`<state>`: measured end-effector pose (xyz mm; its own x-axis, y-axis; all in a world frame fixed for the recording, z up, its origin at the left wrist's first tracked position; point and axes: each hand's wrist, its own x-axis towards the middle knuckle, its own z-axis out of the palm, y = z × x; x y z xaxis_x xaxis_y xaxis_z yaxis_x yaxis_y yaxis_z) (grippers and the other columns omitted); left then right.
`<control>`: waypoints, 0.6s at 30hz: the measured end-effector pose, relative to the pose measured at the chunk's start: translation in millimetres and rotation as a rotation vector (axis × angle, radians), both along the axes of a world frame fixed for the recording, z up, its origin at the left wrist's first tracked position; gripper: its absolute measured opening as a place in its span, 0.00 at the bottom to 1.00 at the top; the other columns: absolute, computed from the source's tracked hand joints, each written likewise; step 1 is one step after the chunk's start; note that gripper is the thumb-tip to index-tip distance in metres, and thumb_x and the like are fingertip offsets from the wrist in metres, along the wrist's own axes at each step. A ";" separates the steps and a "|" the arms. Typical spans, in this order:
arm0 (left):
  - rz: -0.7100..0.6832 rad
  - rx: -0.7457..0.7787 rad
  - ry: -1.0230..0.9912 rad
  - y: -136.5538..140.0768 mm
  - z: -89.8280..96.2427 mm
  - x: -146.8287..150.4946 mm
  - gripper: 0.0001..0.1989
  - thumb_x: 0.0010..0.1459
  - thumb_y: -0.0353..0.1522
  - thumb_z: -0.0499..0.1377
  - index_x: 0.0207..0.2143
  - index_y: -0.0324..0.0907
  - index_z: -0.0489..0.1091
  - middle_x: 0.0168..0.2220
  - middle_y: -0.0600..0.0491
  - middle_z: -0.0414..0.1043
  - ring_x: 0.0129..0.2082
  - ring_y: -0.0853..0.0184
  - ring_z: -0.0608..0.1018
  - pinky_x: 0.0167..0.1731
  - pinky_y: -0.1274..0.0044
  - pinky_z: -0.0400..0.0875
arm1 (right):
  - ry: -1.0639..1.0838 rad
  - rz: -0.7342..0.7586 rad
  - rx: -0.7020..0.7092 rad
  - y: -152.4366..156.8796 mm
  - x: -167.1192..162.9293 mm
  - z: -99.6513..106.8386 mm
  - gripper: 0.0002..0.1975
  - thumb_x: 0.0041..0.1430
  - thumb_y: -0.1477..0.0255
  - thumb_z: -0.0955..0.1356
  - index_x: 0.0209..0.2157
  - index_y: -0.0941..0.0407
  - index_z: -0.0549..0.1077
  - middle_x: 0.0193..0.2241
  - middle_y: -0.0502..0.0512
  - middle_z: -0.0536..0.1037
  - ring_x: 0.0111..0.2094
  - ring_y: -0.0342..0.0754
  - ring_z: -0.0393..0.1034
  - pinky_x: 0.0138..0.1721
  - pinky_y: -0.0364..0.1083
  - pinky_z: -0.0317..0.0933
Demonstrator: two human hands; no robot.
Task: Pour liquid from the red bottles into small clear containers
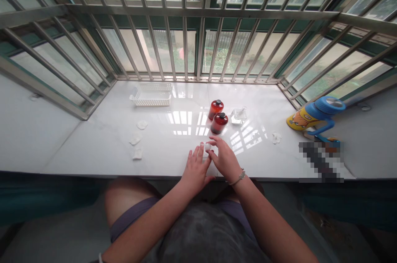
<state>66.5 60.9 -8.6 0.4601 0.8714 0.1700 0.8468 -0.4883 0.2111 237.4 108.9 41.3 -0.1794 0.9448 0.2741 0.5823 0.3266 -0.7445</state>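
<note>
My left hand (195, 164) lies palm down near the counter's front edge, its fingers stretched out and apart. A small white wad (207, 146), which looks like cotton, is pinched in my right hand (223, 156) at the fingertips of the left. Whether it presses on a nail I cannot make out. Just beyond the hands stand two red see-through bottles with black tops, the nearer bottle (219, 124) partly in front of the farther bottle (215, 108). Beside them is a small clear square container (238, 116) with something clear sticking up from it.
On the left lie several crumpled white pieces, one of them a squarish pad (137, 154). Another white piece (276, 137) is on the right. A white perforated basket (151, 95) stands at the back left. At right, a yellow and blue drinking bottle (314, 114) stands near a blurred-out patch.
</note>
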 end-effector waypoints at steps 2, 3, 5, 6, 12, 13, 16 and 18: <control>-0.002 0.000 -0.007 -0.2 0.5 -0.2 0.54 0.57 0.50 0.72 0.77 0.46 0.50 0.80 0.32 0.36 0.78 0.37 0.53 0.73 0.45 0.53 | -0.023 0.006 0.030 0.3 0.2 -0.9 0.23 0.68 0.72 0.69 0.62 0.48 0.66 0.49 0.58 0.81 0.53 0.59 0.76 0.57 0.62 0.72; 0.001 0.002 -0.011 -0.4 1.0 -0.2 0.54 0.57 0.50 0.72 0.77 0.46 0.50 0.80 0.33 0.35 0.78 0.38 0.53 0.73 0.45 0.53 | -0.030 0.002 0.037 0.2 0.5 -2.0 0.23 0.68 0.72 0.69 0.62 0.48 0.66 0.49 0.58 0.81 0.52 0.59 0.75 0.56 0.62 0.72; 0.009 0.008 -0.016 -0.7 2.5 0.3 0.53 0.58 0.49 0.71 0.77 0.47 0.50 0.80 0.34 0.33 0.78 0.38 0.53 0.72 0.46 0.54 | -0.038 -0.026 0.040 -0.5 1.5 -5.2 0.24 0.67 0.70 0.70 0.62 0.49 0.66 0.46 0.58 0.80 0.49 0.59 0.75 0.54 0.63 0.73; 0.013 0.010 -0.016 -0.8 3.4 0.6 0.53 0.59 0.49 0.71 0.77 0.47 0.49 0.80 0.34 0.33 0.78 0.38 0.53 0.72 0.46 0.54 | -0.041 -0.043 0.036 -1.2 2.2 -6.9 0.25 0.67 0.68 0.71 0.62 0.50 0.65 0.45 0.58 0.80 0.47 0.59 0.75 0.53 0.63 0.73; -0.002 0.012 -0.004 -1.0 5.8 1.0 0.58 0.58 0.48 0.72 0.79 0.49 0.41 0.80 0.32 0.31 0.77 0.36 0.53 0.71 0.46 0.55 | 0.094 -0.094 -0.026 -11.5 4.9 -11.0 0.40 0.60 0.60 0.77 0.67 0.50 0.57 0.58 0.64 0.76 0.60 0.61 0.72 0.62 0.64 0.69; -0.004 0.011 -0.007 -1.1 5.4 0.9 0.58 0.59 0.48 0.72 0.79 0.49 0.41 0.80 0.32 0.31 0.77 0.37 0.53 0.71 0.46 0.55 | 0.139 -0.072 -0.056 -13.9 5.0 -10.6 0.41 0.61 0.61 0.76 0.68 0.49 0.55 0.62 0.65 0.73 0.64 0.60 0.69 0.65 0.65 0.66; 0.002 0.014 -0.018 -1.4 3.9 1.1 0.57 0.59 0.48 0.72 0.79 0.50 0.41 0.80 0.32 0.33 0.77 0.38 0.53 0.72 0.46 0.54 | 0.232 -0.012 -0.147 -19.6 5.6 -9.9 0.43 0.63 0.62 0.75 0.71 0.48 0.49 0.65 0.65 0.72 0.69 0.59 0.65 0.69 0.65 0.60; 0.009 0.014 -0.023 -1.5 3.8 1.3 0.57 0.58 0.47 0.73 0.79 0.51 0.42 0.80 0.33 0.33 0.77 0.38 0.53 0.72 0.46 0.54 | 0.251 -0.027 -0.185 -21.3 7.1 -11.4 0.44 0.63 0.62 0.75 0.71 0.49 0.48 0.59 0.64 0.76 0.66 0.59 0.68 0.68 0.66 0.61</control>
<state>67.7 59.4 -4.8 0.4480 0.8731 0.1922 0.8462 -0.4835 0.2239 244.5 87.5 29.9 -0.1017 0.9864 0.1294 0.3795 0.1587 -0.9115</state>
